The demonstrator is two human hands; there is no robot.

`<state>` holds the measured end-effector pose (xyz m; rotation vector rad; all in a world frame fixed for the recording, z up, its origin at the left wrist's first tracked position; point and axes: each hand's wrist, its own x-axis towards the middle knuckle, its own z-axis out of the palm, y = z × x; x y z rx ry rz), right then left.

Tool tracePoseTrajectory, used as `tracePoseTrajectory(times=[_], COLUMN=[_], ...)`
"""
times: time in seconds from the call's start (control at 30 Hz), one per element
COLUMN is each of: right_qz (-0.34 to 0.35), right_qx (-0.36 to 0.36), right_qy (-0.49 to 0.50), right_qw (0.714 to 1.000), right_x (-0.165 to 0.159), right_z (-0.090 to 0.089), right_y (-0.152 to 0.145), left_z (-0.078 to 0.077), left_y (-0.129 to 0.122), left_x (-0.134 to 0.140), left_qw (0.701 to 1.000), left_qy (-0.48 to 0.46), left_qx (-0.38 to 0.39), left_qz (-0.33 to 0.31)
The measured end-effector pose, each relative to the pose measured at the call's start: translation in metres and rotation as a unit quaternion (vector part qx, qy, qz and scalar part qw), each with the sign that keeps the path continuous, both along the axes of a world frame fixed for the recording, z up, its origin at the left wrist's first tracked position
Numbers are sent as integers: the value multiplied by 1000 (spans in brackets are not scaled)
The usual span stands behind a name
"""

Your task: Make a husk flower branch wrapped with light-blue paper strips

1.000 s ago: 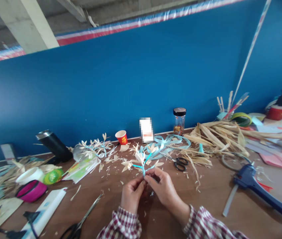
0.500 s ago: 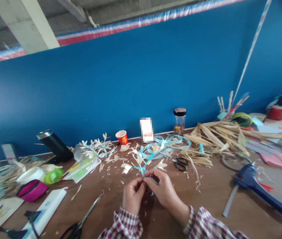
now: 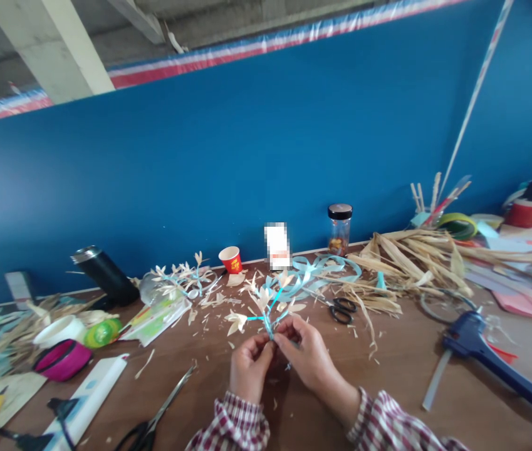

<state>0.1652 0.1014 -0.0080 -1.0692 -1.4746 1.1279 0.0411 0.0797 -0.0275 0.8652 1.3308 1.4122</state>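
Between my two hands stands a flower spray (image 3: 266, 307) with cream, husk-like petals and light-blue wrapped stems that branch upward. My left hand (image 3: 250, 365) pinches the base of its stem from the left. From the right, my right hand (image 3: 310, 357) grips the same stem with thumb and forefinger, its fingertips close to the left ones. The lowest end of the stem is hidden by my fingers. Behind the spray lies a loose heap of light-blue ribbon (image 3: 350, 269). Another cream flower spray (image 3: 183, 275) rests further back on the left.
Black-handled scissors (image 3: 153, 423) lie at the front left, with a smaller pair (image 3: 342, 310) right of the spray. A blue glue gun (image 3: 495, 357) lies at right. Dried husks (image 3: 411, 263), a lidded jar (image 3: 339, 232), a red paper cup (image 3: 231, 260) and a black flask (image 3: 106, 275) line the back.
The flower spray has turned slightly between my fingers, so its blossoms sit differently. Both hands keep nearly the same place and grip.
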Motion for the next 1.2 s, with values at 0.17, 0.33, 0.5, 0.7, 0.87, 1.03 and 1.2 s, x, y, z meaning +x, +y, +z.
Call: tracePoseTrajectory(times=[0.17, 0.33, 0.5, 0.7, 0.87, 1.03, 1.2], right_qz=[-2, 17, 0, -12, -13, -24, -3], right_qx=[-16, -20, -13, -5, 0, 11, 16], right_qy=[-1, -41, -74, -99, -111, -115, -86], right_qw=[1000, 999, 997, 995, 994, 993, 996], right_x=[0, 1, 3, 3, 2, 2, 0], right_z=[-4, -4, 1, 6, 5, 3, -1], right_y=[3, 4, 2, -1, 0, -2, -3], left_z=[4, 8, 2, -4, -7, -1, 3], left_y=[0, -1, 1, 3, 5, 2, 1], left_x=[2, 5, 1, -2, -3, -1, -2], left_qw=[999, 998, 999, 1000, 1000, 1000, 999], left_qy=[-35, -53, -32, 9, -1, -15, 31], left_qx=[-14, -19, -17, 0, -2, -11, 9], left_qz=[-6, -11, 10, 11, -2, 0, 42])
